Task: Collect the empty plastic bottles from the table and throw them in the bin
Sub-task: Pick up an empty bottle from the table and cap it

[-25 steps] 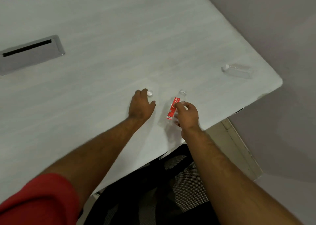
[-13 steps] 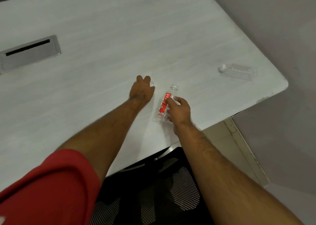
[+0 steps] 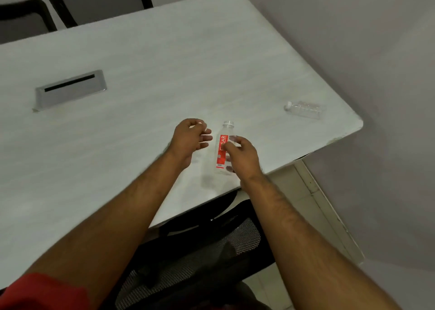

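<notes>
Head view: right hand [image 3: 242, 155] grips the bottle [image 3: 223, 149]; left hand [image 3: 190, 137], just beside, is curled, contents unclear. Thin plastic could slip.

My forearms were bare down to my left hand [image 3: 190, 140] and right hand [image 3: 242, 156]; a red sleeve [image 3: 42, 291] covered my left upper arm.

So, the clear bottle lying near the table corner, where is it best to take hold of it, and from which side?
Probably around the middle of the body, coming from above. The clear bottle lies flat on its side on the table, cap pointing left, so its long ribbed body is open to a hand closing across it. It sits near the edge, so lifting seems safer than sliding.
</notes>
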Available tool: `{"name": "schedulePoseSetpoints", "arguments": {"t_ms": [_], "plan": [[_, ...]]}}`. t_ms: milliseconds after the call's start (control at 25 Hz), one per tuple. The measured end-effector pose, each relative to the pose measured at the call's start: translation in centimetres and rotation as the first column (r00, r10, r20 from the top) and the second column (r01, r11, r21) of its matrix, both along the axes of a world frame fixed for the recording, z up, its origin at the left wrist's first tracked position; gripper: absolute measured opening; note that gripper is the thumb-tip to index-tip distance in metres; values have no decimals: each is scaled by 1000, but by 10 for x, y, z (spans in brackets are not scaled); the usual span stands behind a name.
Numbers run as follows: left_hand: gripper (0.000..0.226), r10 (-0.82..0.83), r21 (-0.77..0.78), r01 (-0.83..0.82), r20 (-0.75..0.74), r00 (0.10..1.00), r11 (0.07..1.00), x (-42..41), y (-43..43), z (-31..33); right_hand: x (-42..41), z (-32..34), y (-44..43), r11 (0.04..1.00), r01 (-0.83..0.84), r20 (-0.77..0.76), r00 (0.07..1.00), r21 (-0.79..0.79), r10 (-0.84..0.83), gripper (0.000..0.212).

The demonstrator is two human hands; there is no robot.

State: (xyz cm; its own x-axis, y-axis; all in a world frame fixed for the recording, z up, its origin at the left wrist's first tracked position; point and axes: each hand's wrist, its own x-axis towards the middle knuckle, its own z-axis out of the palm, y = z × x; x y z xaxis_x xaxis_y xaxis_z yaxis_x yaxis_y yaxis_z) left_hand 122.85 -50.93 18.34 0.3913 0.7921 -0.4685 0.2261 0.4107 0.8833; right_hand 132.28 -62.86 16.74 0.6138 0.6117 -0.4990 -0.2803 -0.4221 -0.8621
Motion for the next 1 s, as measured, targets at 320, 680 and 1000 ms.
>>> {"name": "schedulePoseSetpoints", "arguments": {"t_ms": [320, 680, 1000], "plan": [[24, -169, 137, 166, 14, 985, 977, -22, -54, 68, -46, 51, -54, 987, -121, 205, 974, 101, 99, 47], [21, -165, 150, 136, 204, 965, 979, 7, -86, 78, -9, 55, -94, 971, -74, 273, 962, 226, 9, 51], [13, 65, -9, -64, 173, 983, 998, 143, -96, 63, 119, 41, -106, 997, -77, 789, 613, 27, 26, 61]]}}
